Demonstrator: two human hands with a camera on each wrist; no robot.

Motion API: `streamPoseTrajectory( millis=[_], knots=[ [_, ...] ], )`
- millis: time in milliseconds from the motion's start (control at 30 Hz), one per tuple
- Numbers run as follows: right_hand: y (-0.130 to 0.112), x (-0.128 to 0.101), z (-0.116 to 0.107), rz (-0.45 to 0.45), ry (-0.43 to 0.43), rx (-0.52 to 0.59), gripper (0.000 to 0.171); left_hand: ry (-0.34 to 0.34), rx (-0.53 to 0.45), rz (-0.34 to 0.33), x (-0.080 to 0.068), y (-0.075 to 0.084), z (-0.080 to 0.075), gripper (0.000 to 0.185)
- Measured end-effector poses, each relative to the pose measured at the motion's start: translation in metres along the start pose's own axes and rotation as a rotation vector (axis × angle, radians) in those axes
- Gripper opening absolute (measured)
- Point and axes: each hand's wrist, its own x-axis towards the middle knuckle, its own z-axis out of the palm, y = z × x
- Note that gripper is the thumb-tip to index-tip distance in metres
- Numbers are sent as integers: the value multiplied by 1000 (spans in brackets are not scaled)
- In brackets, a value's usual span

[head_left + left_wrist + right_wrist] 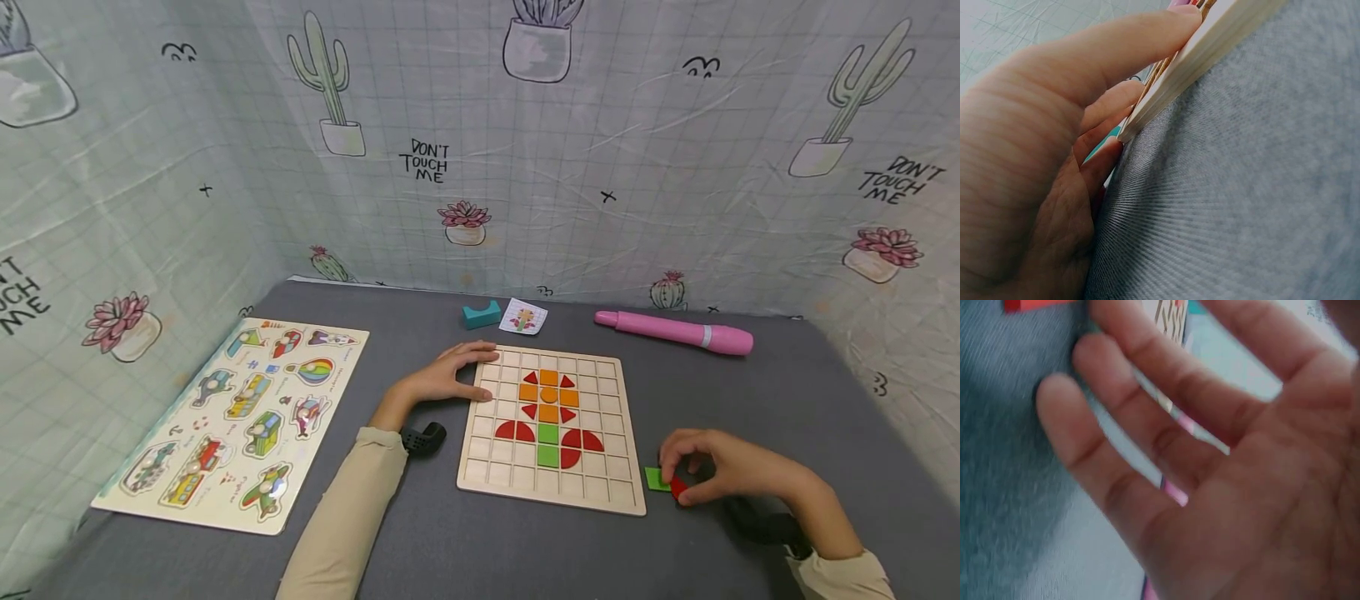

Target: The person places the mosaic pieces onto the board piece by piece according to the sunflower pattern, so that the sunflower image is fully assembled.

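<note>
A wooden grid board lies on the dark table, carrying a flower of orange squares, an orange circle, red triangles, green squares and red quarter-circles. My left hand rests along the board's upper left edge, its thumb straight on the rim and the fingers at the corner. To the right of the board, my right hand pinches a small red piece between thumb and index finger; its shape is partly covered. Right beside it lies a green square. In the right wrist view the other fingers are spread loosely.
A puzzle board of vehicles lies at the left. Behind the grid board are a teal block and a small card with a flower pattern. A pink pen-like tube lies at the back right. Patterned cloth hangs behind the table.
</note>
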Motion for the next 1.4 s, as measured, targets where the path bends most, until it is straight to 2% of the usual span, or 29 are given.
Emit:
streamPoseTrajectory(
  millis=[100,267,333,533,700,833,1067,1267,1400],
  knots=[
    [2,-2,0,-2,-28,10,20,12,7,26,-1,-2,1,74],
    [5,0,2,33,-12,-7,17,9,10,9,0,-1,1,71],
    [6,1,3,39,10,-22,16,-1,5,-14,1,1,1,71],
    [8,5,6,21,91,-70,15,-4,7,-16,0,2,0,70],
    [10,7,8,2,167,-155,21,-1,-7,15,-1,0,1,73],
    [9,8,9,26,213,-196,27,11,-1,48,-2,-1,1,76],
    [9,9,7,42,202,-220,19,1,-6,6,-1,0,-1,71],
    [10,9,5,31,212,-245,21,-2,6,-7,0,1,-1,71],
    [10,8,5,56,227,-261,23,-3,4,-2,-1,2,0,70]
  ],
)
